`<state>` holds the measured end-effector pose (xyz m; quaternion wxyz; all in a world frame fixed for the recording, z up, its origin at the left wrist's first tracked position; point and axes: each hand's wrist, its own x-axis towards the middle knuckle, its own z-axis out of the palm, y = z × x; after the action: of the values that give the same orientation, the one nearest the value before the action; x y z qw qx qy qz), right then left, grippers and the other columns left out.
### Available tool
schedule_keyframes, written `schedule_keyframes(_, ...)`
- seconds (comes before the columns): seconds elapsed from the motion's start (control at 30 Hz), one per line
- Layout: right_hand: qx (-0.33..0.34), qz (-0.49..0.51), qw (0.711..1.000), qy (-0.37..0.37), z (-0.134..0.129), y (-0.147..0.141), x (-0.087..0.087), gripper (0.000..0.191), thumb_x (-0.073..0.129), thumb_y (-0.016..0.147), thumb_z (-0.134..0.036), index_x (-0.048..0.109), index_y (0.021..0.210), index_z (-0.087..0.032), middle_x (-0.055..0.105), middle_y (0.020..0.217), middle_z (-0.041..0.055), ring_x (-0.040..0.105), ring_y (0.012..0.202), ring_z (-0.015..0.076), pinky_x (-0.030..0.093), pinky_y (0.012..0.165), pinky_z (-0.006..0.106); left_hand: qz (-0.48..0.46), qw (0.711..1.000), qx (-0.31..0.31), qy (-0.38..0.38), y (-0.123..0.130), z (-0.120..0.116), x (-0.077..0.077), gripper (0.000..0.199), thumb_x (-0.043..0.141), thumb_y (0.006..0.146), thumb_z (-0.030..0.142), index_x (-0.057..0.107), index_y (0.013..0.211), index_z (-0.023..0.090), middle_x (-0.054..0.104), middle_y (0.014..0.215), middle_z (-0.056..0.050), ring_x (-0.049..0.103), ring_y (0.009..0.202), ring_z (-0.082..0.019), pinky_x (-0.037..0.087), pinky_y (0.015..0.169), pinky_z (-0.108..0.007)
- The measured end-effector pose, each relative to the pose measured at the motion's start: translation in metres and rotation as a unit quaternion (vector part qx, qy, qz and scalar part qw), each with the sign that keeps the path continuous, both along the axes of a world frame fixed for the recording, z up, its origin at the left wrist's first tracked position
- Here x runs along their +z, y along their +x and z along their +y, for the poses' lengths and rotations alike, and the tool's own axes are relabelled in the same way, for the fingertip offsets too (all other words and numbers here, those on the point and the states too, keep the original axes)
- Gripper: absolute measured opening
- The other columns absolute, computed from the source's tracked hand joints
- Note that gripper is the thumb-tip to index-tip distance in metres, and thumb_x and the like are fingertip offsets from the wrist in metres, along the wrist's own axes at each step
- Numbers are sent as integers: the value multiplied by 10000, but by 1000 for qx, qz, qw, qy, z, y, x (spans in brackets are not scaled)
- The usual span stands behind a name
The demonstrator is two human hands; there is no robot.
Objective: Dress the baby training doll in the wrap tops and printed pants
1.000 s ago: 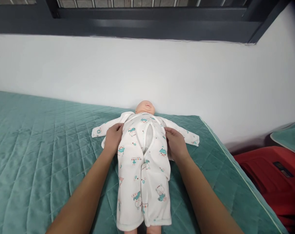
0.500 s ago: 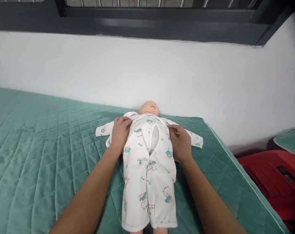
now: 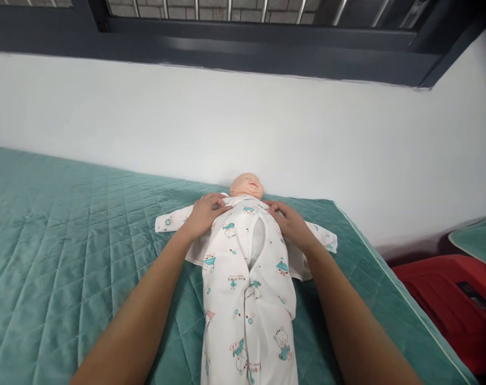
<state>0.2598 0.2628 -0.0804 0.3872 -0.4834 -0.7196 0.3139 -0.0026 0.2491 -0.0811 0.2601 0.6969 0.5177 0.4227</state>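
A baby doll (image 3: 245, 185) lies on its back, its head against the wall. White split-crotch baby trousers (image 3: 226, 299) with an animal print cover its legs and reach up to its chest. Beneath them is a matching white baby shirt (image 3: 174, 219), sleeves stretched out to both sides. At the left of the trousers' top edge, my left hand (image 3: 205, 215) has thumb and fingers closed on the cloth. My right hand (image 3: 290, 222) pinches the opposite side of that edge, close to the doll's shoulder. The cloth between my fingertips is mostly hidden.
A green quilted cover (image 3: 86, 256) lies under the doll, with its edge to the right. Beyond that edge stands a red case-like object (image 3: 439, 299). A white wall (image 3: 146, 117) and a dark window frame (image 3: 247, 45) rise behind.
Both hands have moved up along the doll's sides, from the waist towards the chest and shoulders. More of the shirt's lower part shows beside the trousers. The view has shifted slightly.
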Motion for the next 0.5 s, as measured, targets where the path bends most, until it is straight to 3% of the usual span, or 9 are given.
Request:
schedule_keyframes(0.13, 37, -21, 999, -9, 0, 6, 2, 300, 533, 874, -477, 504, 722, -219, 643, 1262, 21, 565, 1130, 228, 400, 986, 362, -83, 996, 6, -42, -1, -2, 0, 197, 579, 860, 378, 563, 768, 205, 684, 1189, -29, 597, 1134, -218, 399, 1006, -350)
schedule_keyframes(0.27, -78, -74, 994, 19, 8, 0, -3, 341, 495, 887, -517, 516, 719, -221, 651, 821, 0, 557, 803, 191, 418, 787, 322, -36, 994, 93, -41, 3, 5, -4, 211, 535, 871, 386, 544, 762, 205, 695, 887, -22, 623, 887, -203, 452, 825, -326)
schedule_keyframes(0.33, -129, -90, 987, 39, 12, -6, -8, 352, 489, 882, -521, 510, 700, -221, 601, 720, -4, 521, 721, 184, 406, 725, 317, 17, 991, 129, -28, 6, 11, -8, 215, 520, 881, 387, 547, 763, 209, 674, 824, -18, 612, 839, -203, 448, 795, -326)
schedule_keyframes(0.4, -155, -79, 983, 66, 13, -11, -13, 333, 497, 879, -509, 526, 715, -221, 625, 756, 10, 548, 754, 194, 418, 754, 329, 45, 988, 147, -9, 7, 15, -15, 199, 521, 890, 389, 571, 805, 216, 684, 861, -21, 620, 870, -211, 451, 810, -331)
schedule_keyframes(0.5, -156, -46, 982, 95, 10, -12, -21, 265, 509, 885, -473, 601, 893, -224, 695, 958, 46, 610, 919, 234, 444, 868, 381, 71, 987, 134, 51, 4, 16, -26, 180, 518, 912, 371, 620, 954, 229, 704, 1032, -36, 627, 986, -226, 456, 891, -354)
